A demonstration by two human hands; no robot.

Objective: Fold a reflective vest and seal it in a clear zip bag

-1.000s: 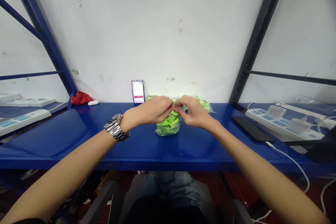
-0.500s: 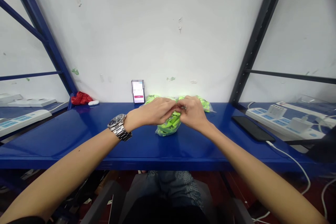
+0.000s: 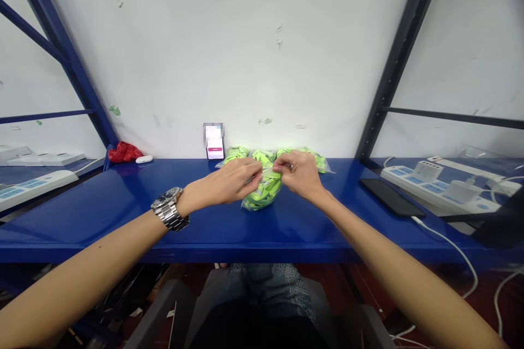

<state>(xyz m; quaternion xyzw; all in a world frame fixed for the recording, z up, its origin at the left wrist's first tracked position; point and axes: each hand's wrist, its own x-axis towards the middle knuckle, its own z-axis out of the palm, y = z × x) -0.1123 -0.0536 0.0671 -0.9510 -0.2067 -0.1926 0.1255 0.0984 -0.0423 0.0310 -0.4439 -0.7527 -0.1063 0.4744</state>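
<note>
A clear plastic bag (image 3: pixel 263 196) filled with bright yellow-green strips or bands rests on the blue tabletop between my hands. My left hand (image 3: pixel 235 180), with a metal watch on its wrist, is closed in a pinch at the left side of the bag's top edge. At the right side of that edge, my right hand (image 3: pixel 298 172) pinches the plastic between thumb and fingers. Behind them, against the wall, lie more filled bags (image 3: pixel 237 154) of the same green stuff, partly hidden by my hands.
A lit phone (image 3: pixel 215 142) leans on the wall. Far left lie a red crumpled cloth or bag (image 3: pixel 125 151) and a small white case (image 3: pixel 144 159). On the right a dark phone (image 3: pixel 391 197) with a white cable sits beside a power strip (image 3: pixel 440 188). Shelf posts flank the blue table (image 3: pixel 196 229).
My left hand has moved left, away from my right hand, along the bag's top edge. The hands were together before; a gap now shows between them. The view has shifted slightly.
</note>
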